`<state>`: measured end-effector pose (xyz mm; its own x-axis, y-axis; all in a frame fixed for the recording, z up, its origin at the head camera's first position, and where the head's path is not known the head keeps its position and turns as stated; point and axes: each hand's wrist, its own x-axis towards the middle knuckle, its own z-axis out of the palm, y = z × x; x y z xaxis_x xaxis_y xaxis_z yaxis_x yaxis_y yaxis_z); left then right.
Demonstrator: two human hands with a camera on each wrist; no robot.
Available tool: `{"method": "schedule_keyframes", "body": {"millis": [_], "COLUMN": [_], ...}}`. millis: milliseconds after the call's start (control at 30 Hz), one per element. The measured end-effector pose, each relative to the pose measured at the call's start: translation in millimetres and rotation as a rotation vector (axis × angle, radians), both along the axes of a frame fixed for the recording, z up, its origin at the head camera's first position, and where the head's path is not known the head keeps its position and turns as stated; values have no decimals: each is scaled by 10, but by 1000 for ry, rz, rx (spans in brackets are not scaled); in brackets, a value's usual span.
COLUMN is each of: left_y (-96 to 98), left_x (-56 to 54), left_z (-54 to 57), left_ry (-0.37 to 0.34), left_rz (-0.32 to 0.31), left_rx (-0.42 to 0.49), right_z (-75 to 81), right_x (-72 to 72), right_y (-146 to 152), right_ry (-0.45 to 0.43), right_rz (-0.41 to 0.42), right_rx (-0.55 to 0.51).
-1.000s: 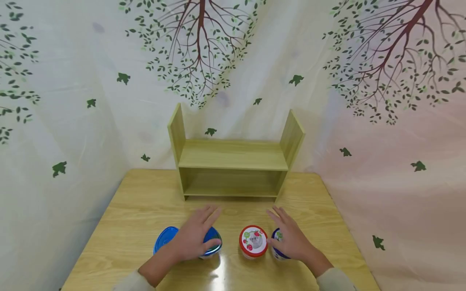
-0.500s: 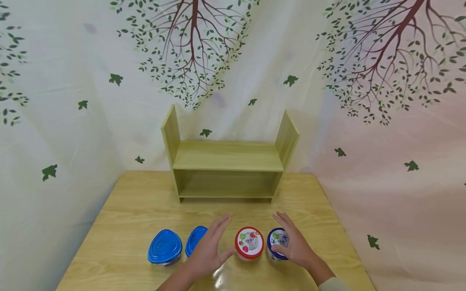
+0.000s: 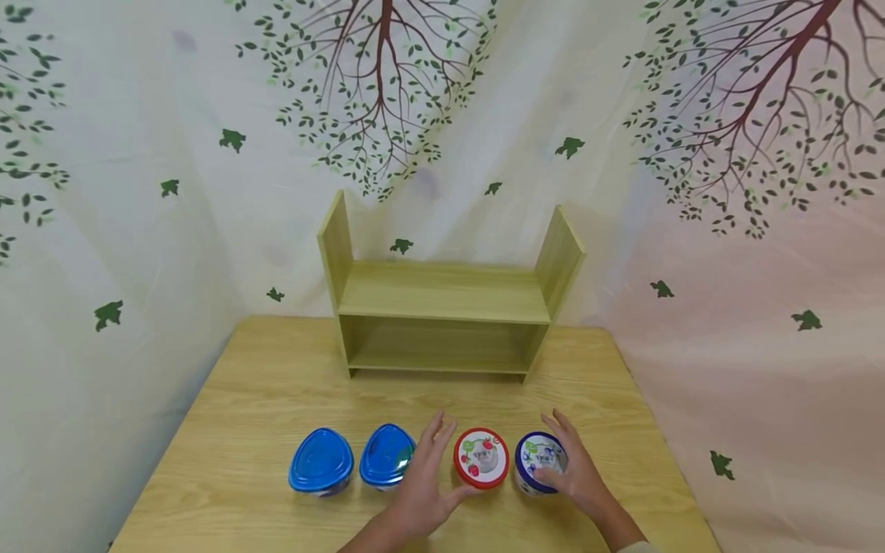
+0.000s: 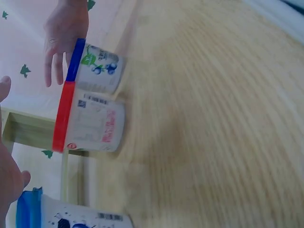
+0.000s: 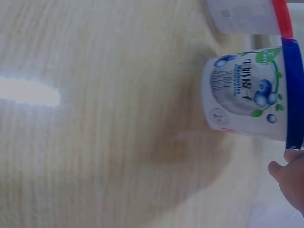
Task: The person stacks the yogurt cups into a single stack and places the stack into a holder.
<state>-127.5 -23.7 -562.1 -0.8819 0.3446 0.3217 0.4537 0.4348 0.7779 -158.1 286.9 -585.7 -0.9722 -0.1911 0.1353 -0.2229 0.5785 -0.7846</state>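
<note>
Plainly spread-fingered, with left hand [image 3: 427, 488] beside red tub [image 3: 482, 457] and right hand [image 3: 579, 475] at navy tub [image 3: 541, 453]

Shows, from the head, a row of four tubs on the near part of the table [image 3: 256, 399]: first blue tub [image 3: 321, 461], second blue tub [image 3: 383, 455], then red and navy, left to right. Has the left hand between second blue tub and red tub, fingers extended away, thumb apart at the red one's near edge. Hides part of second blue tub behind it. Has the right hand at navy tub's right side, fingers loosely extended, thumb over its top. Includes, well behind the tubs, an upright shelf [image 3: 442, 292] before a cloth printed with trees and leaves [image 3: 525, 92].

Gives, from the left wrist, a sideways look at red and navy overlapping, both upright on the table. Cuts the left hand off at the frame edge, apart from red tub, one fingertip near second blue tub.

Puts, from the right wrist, navy tub ahead of part of red tub, blueberries printed on its side. Includes only some of the right hand, just beside the navy top; cannot tell whether touching.
</note>
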Motion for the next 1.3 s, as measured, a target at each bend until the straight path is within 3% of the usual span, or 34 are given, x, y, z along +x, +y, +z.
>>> {"method": "schedule_keyframes", "body": {"millis": [200, 433, 733, 1033, 1300], "left_y": [88, 220, 307, 299, 306], "left_x": [-15, -111, -189, -240, -272], "left_z": [-83, -149, -288, -391, -440], "left_ry": [-119, -253, -328, -394, -404], "left_rz": [43, 23, 41, -28, -1], "left_rx": [-2, 8, 38, -2, 16], "right_z": [-80, -109, -108, -130, -139], "right_x": [8, 23, 19, -3, -20], "right_y": [-11, -7, -40, -22, -18], "right_ry": [-16, -20, -136, -102, -162], "right_rz": [-9, -23, -85, -102, -126], "right_rx": [-18, -3, 13, -4, -23]}}
